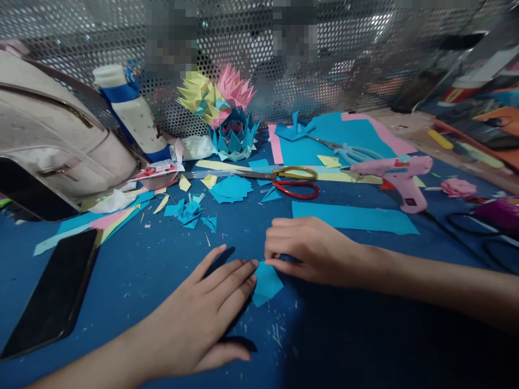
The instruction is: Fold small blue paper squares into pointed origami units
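Observation:
A small blue paper piece (267,284) lies on the dark blue table (162,292) between my hands. My left hand (211,313) is spread flat, its fingertips on the paper's left edge. On the paper's top corner, my right hand (304,248) has its fingers curled together in a pinch. Just behind are a stack of blue cut pieces (231,189) and several small folded blue pieces (188,213). A long blue strip (352,216) lies beyond my right hand.
Red-and-yellow-handled scissors (298,189), a pink glue gun (405,178) with its cord and paper flowers (233,135) stand behind. Phones (52,292), a bottle (138,116) and a bag (60,129) are at left. Perforated metal (263,48) closes the back.

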Available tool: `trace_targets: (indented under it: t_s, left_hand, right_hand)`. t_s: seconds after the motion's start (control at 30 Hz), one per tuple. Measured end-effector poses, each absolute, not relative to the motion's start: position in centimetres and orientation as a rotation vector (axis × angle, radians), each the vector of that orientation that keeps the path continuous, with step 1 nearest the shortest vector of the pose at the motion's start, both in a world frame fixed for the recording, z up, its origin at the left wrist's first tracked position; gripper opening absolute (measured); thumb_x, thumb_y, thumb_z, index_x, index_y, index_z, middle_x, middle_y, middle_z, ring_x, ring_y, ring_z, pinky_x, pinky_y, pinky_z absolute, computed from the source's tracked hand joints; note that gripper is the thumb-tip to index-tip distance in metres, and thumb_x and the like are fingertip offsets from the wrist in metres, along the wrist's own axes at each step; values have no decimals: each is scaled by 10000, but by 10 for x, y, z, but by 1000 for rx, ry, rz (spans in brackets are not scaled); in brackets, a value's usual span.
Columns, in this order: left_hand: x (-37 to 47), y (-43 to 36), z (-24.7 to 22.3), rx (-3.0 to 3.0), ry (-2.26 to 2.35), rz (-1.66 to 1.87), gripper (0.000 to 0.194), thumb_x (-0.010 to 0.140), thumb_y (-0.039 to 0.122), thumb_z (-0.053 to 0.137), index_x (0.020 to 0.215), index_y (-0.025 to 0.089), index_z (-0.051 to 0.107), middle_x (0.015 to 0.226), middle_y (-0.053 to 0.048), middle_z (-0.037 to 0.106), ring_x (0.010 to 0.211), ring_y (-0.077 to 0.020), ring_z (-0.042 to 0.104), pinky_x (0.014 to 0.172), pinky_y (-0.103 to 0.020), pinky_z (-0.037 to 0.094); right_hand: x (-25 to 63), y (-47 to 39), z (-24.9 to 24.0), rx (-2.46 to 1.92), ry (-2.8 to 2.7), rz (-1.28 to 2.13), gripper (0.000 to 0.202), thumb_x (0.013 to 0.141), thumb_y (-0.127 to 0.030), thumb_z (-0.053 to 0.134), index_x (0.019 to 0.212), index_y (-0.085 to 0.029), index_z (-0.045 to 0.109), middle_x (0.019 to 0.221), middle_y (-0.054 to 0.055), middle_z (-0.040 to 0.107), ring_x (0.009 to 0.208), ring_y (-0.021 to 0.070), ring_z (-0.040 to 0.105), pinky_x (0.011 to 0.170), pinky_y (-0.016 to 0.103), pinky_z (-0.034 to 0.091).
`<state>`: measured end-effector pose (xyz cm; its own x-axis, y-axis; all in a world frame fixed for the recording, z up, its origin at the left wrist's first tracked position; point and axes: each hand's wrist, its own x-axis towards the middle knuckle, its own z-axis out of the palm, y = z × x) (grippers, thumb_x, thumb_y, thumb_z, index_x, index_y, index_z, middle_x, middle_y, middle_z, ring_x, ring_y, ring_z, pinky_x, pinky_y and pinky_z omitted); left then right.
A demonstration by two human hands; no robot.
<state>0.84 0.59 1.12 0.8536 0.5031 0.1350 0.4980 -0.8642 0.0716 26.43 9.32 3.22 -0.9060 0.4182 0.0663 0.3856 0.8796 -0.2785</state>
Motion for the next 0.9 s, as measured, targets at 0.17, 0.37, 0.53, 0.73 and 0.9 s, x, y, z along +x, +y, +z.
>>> trace_targets:
  t_s: [0.17,0.37,0.53,0.73,0.9]
  left_hand:
    - [7,5,10,2981,836,276,743,976,671,386,1426,84,457,1435,-155,524,1378,-306,430,1238,-555,96]
    - [8,6,11,3017,810,278,714,992,656,364,1398,81,488,1405,-114,558,1357,-273,442,1251,-500,-2]
    - [8,6,11,3004,819,266,718,989,656,369,1406,81,477,1415,-129,547,1365,-281,439,1248,-531,57]
    - [8,6,10,3011,824,283,728,991,661,352,1404,76,477,1417,-142,545,1361,-285,447,1246,-533,50]
    - [9,6,11,3034,827,267,722,995,659,348,1401,78,481,1429,-136,537,1369,-280,434,1244,-503,-17]
  right_hand:
    - [261,89,27,-654,-2860,417,206,909,-381,679,953,-186,624,904,16,647,821,160,538,637,266,331]
    - [265,91,23,-462,-2872,233,315,1051,-343,407,898,-178,628,847,28,626,756,156,472,633,286,314]
    - [265,91,20,-293,-2852,-54,348,1059,-213,342,815,-186,588,789,8,580,688,164,386,595,314,282]
    - [267,93,21,-164,-2859,-257,351,1046,-97,284,881,-181,582,828,18,573,743,155,448,635,308,341]
    - [267,95,20,-126,-2846,-257,347,1052,-93,269,947,-167,591,828,19,570,755,154,470,676,301,373]
